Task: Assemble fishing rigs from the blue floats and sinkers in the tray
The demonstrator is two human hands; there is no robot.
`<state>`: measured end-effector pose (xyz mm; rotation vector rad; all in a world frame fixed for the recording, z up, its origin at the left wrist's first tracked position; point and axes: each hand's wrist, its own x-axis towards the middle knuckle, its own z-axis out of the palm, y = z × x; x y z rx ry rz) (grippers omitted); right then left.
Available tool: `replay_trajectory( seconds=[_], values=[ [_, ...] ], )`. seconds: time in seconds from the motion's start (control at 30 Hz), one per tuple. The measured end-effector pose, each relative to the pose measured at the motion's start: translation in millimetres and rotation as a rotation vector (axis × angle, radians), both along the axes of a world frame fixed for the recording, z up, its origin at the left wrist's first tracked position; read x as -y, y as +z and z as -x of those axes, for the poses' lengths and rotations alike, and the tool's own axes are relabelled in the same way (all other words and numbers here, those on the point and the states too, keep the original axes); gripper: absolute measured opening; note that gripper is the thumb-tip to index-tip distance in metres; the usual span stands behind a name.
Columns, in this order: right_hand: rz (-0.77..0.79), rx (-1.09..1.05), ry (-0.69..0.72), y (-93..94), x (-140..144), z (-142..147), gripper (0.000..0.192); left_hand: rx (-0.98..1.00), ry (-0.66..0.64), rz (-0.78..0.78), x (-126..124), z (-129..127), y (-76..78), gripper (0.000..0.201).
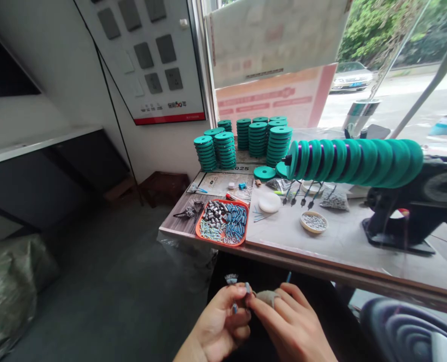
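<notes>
Worktop runs along the window. Black winder machine sits at its right end, near the front edge, with a horizontal row of green spools on its spindle; weighted line ends hang off them just above the surface. Stacks of green spools fill the back left corner. Orange tray of grey and blue small parts sits at the front edge, left end, rim about flush with the edge.

Both hands are below the front edge, over the lap. Left hand and right hand meet fingertip to fingertip, pinched together on a small blue part and a thin stick; a grey finger cot covers one right fingertip.

Risks, my read:
- Part is tiny and held off the worktop: a slip likely drops it to the dark floor.
- A knock from a rising hand could tip the tray off the edge.
- Hanging line ends could tangle.
</notes>
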<state>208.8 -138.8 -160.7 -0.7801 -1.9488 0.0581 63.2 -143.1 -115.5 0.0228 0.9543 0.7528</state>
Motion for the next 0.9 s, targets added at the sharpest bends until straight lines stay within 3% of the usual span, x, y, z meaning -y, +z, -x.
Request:
replay_trajectory(
  seconds=[0.23,0.47,0.7,0.9],
  values=[
    [-0.021,0.084,0.011,6.3,0,-1,0.028,0.032,0.03,0.044,0,1,-4.0,0.027],
    [0.0,0.036,-0.019,1.0,0,2,0.03,0.022,0.021,0.028,2,-2,-0.5,0.024],
    [-0.033,0.133,-0.055,18.9,-3,-2,0.026,-0.019,0.032,-0.025,4,-4,3.3,0.026],
    [-0.017,0.116,-0.047,19.1,-3,-2,0.023,0.011,0.026,-0.027,3,-2,1.8,0.022]
  ],
)
